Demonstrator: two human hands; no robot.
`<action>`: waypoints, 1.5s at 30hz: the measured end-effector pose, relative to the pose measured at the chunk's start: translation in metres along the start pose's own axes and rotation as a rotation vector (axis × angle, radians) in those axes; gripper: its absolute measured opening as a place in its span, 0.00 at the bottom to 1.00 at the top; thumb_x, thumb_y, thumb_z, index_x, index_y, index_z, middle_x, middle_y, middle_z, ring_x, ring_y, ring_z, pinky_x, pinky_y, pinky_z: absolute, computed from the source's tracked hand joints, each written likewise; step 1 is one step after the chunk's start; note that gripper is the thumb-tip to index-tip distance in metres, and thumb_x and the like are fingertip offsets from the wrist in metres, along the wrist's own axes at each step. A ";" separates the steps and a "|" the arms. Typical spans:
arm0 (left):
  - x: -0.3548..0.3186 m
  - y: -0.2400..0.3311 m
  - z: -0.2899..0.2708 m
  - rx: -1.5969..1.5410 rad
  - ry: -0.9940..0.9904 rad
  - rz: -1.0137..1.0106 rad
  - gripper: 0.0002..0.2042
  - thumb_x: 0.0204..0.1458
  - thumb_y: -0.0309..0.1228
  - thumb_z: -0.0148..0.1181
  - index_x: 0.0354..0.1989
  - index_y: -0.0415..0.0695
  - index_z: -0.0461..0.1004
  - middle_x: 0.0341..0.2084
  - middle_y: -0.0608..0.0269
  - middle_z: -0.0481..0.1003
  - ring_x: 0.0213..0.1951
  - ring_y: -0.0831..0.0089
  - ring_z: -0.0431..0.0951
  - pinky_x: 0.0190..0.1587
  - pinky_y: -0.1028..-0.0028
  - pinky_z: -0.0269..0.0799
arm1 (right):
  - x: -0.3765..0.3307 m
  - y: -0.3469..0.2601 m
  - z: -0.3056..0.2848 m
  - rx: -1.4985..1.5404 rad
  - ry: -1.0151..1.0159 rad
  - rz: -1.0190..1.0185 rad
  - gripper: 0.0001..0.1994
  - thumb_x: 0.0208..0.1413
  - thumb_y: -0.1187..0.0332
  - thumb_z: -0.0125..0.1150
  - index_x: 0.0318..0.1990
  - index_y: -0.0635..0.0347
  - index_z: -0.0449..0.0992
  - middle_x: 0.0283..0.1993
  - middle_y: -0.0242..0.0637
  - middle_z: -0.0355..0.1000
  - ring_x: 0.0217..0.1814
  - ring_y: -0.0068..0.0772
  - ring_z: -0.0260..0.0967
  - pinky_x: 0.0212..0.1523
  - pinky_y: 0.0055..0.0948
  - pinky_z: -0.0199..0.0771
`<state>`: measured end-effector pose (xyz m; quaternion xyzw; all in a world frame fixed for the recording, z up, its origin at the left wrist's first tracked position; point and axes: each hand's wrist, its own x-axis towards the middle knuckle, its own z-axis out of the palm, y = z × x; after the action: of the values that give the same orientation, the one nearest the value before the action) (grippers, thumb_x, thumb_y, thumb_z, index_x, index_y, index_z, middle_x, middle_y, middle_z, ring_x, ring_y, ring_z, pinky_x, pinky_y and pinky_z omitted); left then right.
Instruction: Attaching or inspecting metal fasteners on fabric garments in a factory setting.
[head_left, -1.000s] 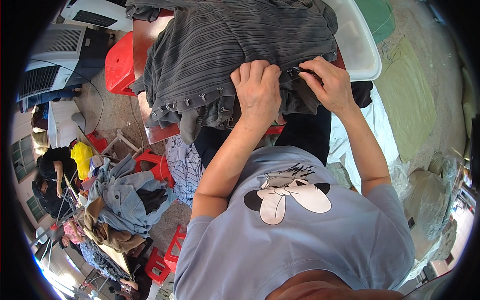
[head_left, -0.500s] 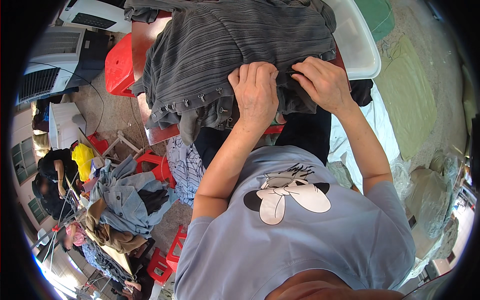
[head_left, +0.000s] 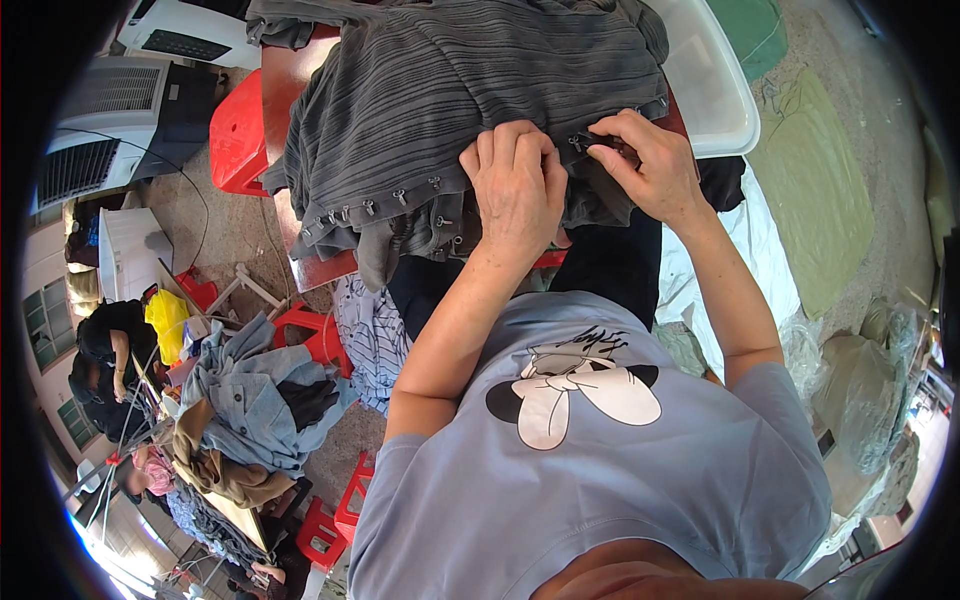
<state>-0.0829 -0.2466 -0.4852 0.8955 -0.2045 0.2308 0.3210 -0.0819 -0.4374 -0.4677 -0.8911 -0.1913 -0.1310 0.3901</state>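
Observation:
A dark grey ribbed garment lies spread over the table in front of me, with several small metal hooks along its near edge. My left hand is closed on this edge, its fingertips hidden behind the curled fingers. Just to its right, my right hand pinches a small dark thing between thumb and forefinger; its kind cannot be made out. A metal hook shows on the cloth at the left end of that dark thing. More grey cloth hangs below the edge toward my lap.
The reddish-brown table shows under the cloth. A white plastic tub stands to the right, a red stool to the left. Denim clothes are heaped at lower left, near other people. Plastic-wrapped bundles lie at the right.
My right hand has turned slightly and its fingers have shifted, so the small dark thing and a metal hook now show between my hands. The left hand has moved slightly right.

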 end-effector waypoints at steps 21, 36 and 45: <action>-0.005 -0.004 -0.003 -0.253 0.027 -0.083 0.12 0.45 0.19 0.62 0.39 0.42 0.72 0.35 0.62 0.74 0.39 0.62 0.72 0.45 0.63 0.61 | 0.014 -0.008 0.017 -0.007 -0.102 0.015 0.07 0.48 0.72 0.62 0.34 0.60 0.73 0.28 0.37 0.76 0.27 0.38 0.75 0.28 0.33 0.73; -0.007 0.003 0.006 -0.119 0.063 0.032 0.12 0.41 0.25 0.68 0.36 0.49 0.79 0.36 0.70 0.74 0.43 0.68 0.72 0.52 0.62 0.57 | -0.009 0.000 0.006 0.257 -0.116 0.046 0.06 0.51 0.77 0.62 0.35 0.63 0.72 0.25 0.31 0.70 0.24 0.21 0.66 0.26 0.22 0.65; -0.008 -0.001 0.007 -0.231 0.096 -0.026 0.08 0.42 0.22 0.65 0.30 0.47 0.73 0.32 0.69 0.74 0.36 0.68 0.72 0.51 0.63 0.57 | -0.009 -0.001 -0.003 0.259 -0.117 0.071 0.08 0.56 0.70 0.63 0.41 0.61 0.73 0.32 0.36 0.74 0.29 0.33 0.73 0.31 0.29 0.72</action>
<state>-0.0867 -0.2485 -0.4951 0.8431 -0.2026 0.2441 0.4342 -0.0908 -0.4410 -0.4685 -0.8457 -0.1974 -0.0390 0.4942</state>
